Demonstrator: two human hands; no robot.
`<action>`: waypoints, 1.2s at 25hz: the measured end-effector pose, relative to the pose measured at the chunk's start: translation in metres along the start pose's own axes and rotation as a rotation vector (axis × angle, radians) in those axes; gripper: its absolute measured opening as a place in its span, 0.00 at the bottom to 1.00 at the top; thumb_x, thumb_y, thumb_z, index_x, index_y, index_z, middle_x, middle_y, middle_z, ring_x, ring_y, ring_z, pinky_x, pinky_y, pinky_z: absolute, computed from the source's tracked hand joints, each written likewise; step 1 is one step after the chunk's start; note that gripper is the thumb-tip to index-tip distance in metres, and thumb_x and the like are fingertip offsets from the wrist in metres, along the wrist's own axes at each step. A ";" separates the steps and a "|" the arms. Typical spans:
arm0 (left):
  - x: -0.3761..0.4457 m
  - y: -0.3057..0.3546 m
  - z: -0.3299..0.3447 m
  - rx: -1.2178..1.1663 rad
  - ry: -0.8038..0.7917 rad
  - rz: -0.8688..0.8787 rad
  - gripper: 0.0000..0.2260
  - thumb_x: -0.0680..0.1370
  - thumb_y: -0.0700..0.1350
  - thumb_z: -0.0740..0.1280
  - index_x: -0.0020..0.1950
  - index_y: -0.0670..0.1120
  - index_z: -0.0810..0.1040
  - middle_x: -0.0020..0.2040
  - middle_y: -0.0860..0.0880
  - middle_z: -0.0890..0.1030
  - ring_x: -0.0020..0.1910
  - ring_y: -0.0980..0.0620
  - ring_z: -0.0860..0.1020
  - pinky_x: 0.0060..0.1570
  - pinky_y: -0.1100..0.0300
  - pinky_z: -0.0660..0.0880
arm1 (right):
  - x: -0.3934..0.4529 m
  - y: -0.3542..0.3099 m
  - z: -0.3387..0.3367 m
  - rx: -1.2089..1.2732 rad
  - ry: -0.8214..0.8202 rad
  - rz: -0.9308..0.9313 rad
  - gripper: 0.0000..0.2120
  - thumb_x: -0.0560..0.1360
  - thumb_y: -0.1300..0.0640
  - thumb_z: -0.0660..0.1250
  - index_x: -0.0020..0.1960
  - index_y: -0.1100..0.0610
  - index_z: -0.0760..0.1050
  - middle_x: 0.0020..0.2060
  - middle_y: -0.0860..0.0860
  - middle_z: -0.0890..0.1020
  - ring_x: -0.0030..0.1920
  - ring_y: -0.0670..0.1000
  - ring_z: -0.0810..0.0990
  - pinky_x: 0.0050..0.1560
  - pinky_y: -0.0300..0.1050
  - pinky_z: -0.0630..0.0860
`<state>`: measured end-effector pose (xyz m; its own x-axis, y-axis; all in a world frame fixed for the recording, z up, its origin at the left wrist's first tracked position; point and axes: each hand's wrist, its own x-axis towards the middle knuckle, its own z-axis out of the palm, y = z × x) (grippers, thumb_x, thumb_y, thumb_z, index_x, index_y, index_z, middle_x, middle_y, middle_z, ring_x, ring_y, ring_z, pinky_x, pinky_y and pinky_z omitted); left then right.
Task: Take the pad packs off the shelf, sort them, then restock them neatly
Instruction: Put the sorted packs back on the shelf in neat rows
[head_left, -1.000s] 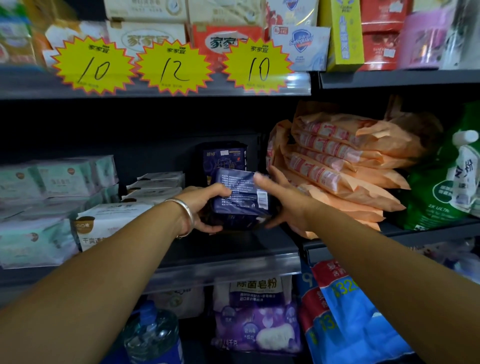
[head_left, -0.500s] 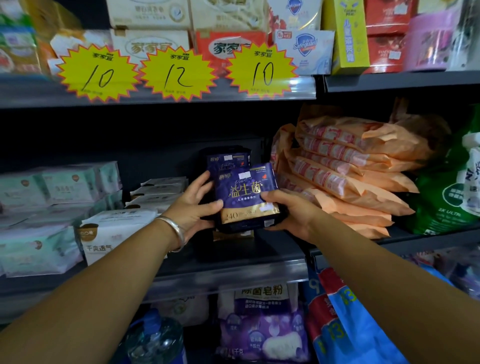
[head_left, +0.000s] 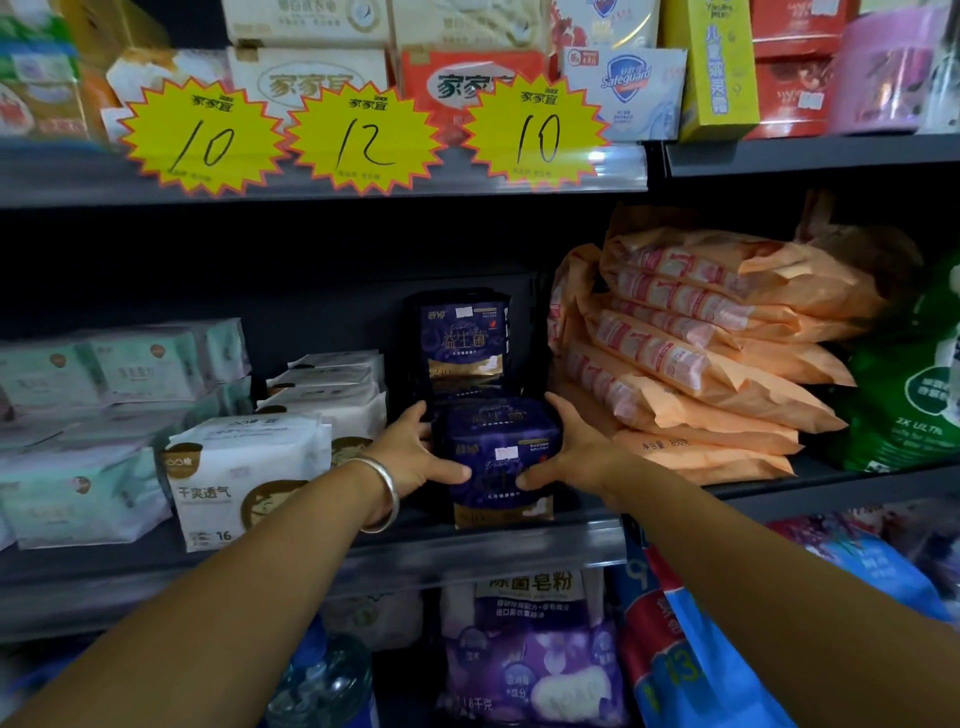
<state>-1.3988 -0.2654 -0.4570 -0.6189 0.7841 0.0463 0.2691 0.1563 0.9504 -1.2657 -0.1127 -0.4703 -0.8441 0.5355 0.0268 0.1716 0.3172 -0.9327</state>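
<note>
Gripping from both sides: 2 hands clamp 1 dark purple pad pack (head_left: 501, 457) standing near the front of the middle shelf (head_left: 363, 545).

Left to right, relative to the hands:
- Far left of the left hand: pale green packs (head_left: 119, 369), stacked, blurred.
- Just left of the left hand: white packs (head_left: 249, 467), front one marked 16, more stacked behind it.
- Left hand (head_left: 415, 457): palm on the pack's left side, thumb curled over its front face, fingers reaching back along the side. Silver bangle (head_left: 382, 493) on the wrist.
- Between the hands: the held pack, upright, gold band at the bottom.
- Directly behind the hands: a second purple pack (head_left: 465, 338), upright, further back on the same shelf.
- Right hand (head_left: 576, 452): mirrors the left, thumb on the front face, fingers along the right side.
- Right of the right hand: orange packs (head_left: 701, 364) piled flat; the hand is close to the pile, contact not clear.
- Far right: green bag (head_left: 914, 405).
- Above the hands: 3 yellow price tags (head_left: 363, 140) reading 10, 12, 10.
</note>
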 end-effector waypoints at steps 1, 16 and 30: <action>0.002 -0.001 -0.001 0.037 -0.013 -0.013 0.38 0.68 0.28 0.72 0.74 0.42 0.60 0.67 0.43 0.72 0.60 0.48 0.73 0.63 0.54 0.70 | -0.001 -0.003 -0.002 -0.031 0.011 -0.012 0.55 0.64 0.71 0.75 0.77 0.49 0.45 0.64 0.54 0.71 0.60 0.52 0.72 0.65 0.51 0.71; 0.023 -0.001 -0.008 -0.068 -0.044 -0.230 0.49 0.59 0.24 0.59 0.77 0.49 0.51 0.74 0.43 0.62 0.70 0.40 0.64 0.67 0.47 0.67 | 0.011 -0.021 0.017 -0.259 0.000 0.041 0.45 0.64 0.70 0.76 0.74 0.55 0.56 0.61 0.53 0.74 0.62 0.54 0.73 0.63 0.48 0.72; 0.037 0.021 -0.026 -0.199 -0.088 -0.201 0.22 0.76 0.38 0.66 0.70 0.42 0.66 0.57 0.47 0.77 0.54 0.51 0.75 0.58 0.55 0.69 | 0.069 -0.019 0.017 0.158 0.002 0.167 0.45 0.67 0.30 0.64 0.76 0.51 0.56 0.75 0.50 0.61 0.73 0.54 0.62 0.74 0.55 0.59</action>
<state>-1.4349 -0.2490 -0.4273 -0.5761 0.8000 -0.1678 -0.0077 0.2000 0.9798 -1.3358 -0.0956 -0.4570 -0.8098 0.5716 -0.1326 0.2273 0.0972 -0.9690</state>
